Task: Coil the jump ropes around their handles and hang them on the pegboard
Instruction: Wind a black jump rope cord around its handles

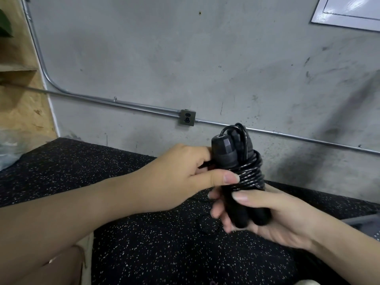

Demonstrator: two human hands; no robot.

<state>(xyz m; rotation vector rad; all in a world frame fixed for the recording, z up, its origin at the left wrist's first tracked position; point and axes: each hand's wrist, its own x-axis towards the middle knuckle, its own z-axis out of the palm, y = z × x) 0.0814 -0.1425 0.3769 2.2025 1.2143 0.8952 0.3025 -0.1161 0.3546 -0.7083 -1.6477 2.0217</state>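
A black jump rope (249, 171) stands upright in front of me, its glossy cord coiled several times around its two black handles. My right hand (267, 214) grips the lower ends of the handles from the right, thumb across the front. My left hand (181, 171) comes in from the left; its thumb presses on the coils and its fingers pinch a short stretch of the cord beside the upper handle. A loop of cord arches over the handle tops. No pegboard is in view.
Below lies black rubber flooring (144, 233) speckled white. A grey concrete wall (205, 68) rises behind, with a metal conduit (123, 102) and an outlet box (187, 117). Wooden shelving (18, 68) stands at the left, a white panel (349, 11) at the top right.
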